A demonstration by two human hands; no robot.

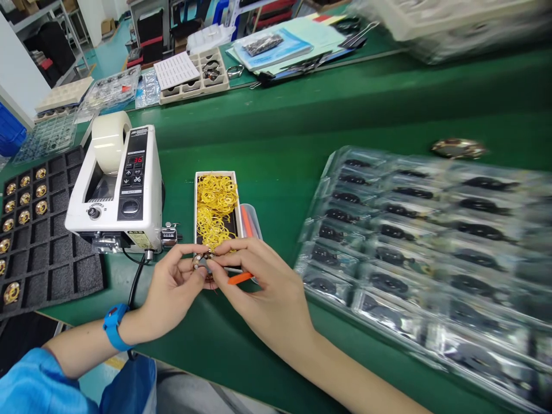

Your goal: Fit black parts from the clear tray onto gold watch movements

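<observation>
My left hand (pixel 175 290) pinches a small round metal part (pixel 202 262) with thumb and fingers. From the other side, the thumb and fingertips of my right hand (pixel 263 282) close on the same part. Thin dark red wires seem to hang below it. An orange stick (pixel 240 278) shows under my right palm; I cannot tell whether that hand grips it. Just behind my fingertips stands a white box (pixel 196 201) of thin yellow rings (pixel 215 201). Beside the box, a clear container (pixel 255 221) with an orange strip is partly hidden by my right hand.
A white tape dispenser (pixel 149 172) reading 36 stands left. Further left, a black foam tray (pixel 60 276) holds several gold round parts (pixel 25 198). At right lie clear trays (pixel 353 305) of bagged black pieces, a blurred shiny oval object (pixel 457 148) behind. Papers (pixel 297 43) line the back.
</observation>
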